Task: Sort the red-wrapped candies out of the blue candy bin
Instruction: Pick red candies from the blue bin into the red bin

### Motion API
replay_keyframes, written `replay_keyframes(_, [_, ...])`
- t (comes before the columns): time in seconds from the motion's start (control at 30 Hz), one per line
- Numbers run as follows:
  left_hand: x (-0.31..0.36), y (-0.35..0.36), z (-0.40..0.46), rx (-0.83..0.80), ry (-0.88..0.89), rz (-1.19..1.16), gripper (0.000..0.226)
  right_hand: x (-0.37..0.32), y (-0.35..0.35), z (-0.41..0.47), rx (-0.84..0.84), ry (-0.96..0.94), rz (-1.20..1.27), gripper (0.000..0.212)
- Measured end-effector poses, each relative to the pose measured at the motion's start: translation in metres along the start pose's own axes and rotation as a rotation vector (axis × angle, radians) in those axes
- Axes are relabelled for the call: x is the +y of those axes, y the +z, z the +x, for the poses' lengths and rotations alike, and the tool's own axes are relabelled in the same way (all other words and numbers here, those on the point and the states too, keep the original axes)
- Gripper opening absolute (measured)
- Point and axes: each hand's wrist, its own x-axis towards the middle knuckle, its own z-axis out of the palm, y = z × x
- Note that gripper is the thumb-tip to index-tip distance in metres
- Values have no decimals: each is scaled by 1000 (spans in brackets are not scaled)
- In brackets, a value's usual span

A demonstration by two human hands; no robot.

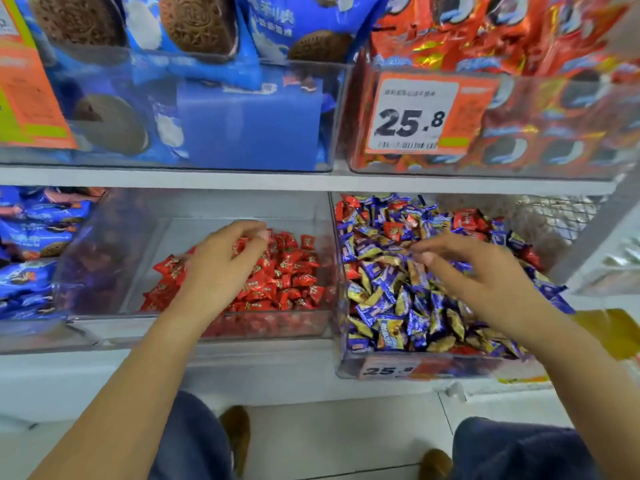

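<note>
A clear bin (341, 362) on the lower shelf holds a heap of blue-and-gold wrapped candies (398, 306). Several red-wrapped candies (465, 218) lie mixed in near its back. My right hand (485, 271) reaches over this heap with fingers stretched to the left, the blurred fingertips touching the blue candies. To the left, another clear bin (114, 327) holds a pile of red-wrapped candies (291, 275). My left hand (221, 268) hovers over that pile with fingers curled, and a red candy (239, 244) shows pinched between thumb and fingertips.
Above, a white shelf board (173, 176) carries clear bins of blue cookie packs (207, 64) and red cookie packs (519, 39), with a 25.8 price tag (412, 116). Blue snack packs (31, 237) fill the lower left bin. A wire basket (554, 216) stands at the right.
</note>
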Motion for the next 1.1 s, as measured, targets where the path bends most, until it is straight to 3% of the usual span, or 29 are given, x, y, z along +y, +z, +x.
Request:
replay_keyframes(0.17, [59, 40, -32, -144, 472, 186, 47, 46, -14, -41, 12, -122, -295, 36])
replay_keyframes(0.37, [89, 102, -45, -375, 763, 637, 56, 83, -17, -64, -48, 19, -229, 71])
replay_keyframes(0.5, [115, 123, -37, -492, 705, 702, 65, 82, -35, -56, -23, 85, -225, 78])
replay_keyframes(0.63, [143, 138, -28, -499, 615, 668, 69, 98, -62, -43, 49, 204, -62, 57])
replay_keyframes(0.8, [169, 170, -1, -540, 527, 629, 54, 134, -61, -47, 148, 298, -320, 39])
replay_keyframes(0.97, [191, 240, 55, -579, 443, 622, 63, 149, -59, -52, 285, 297, -313, 35])
replay_keyframes(1.1, [195, 292, 101, -606, 347, 622, 66, 160, -58, -59, 179, 420, -338, 44])
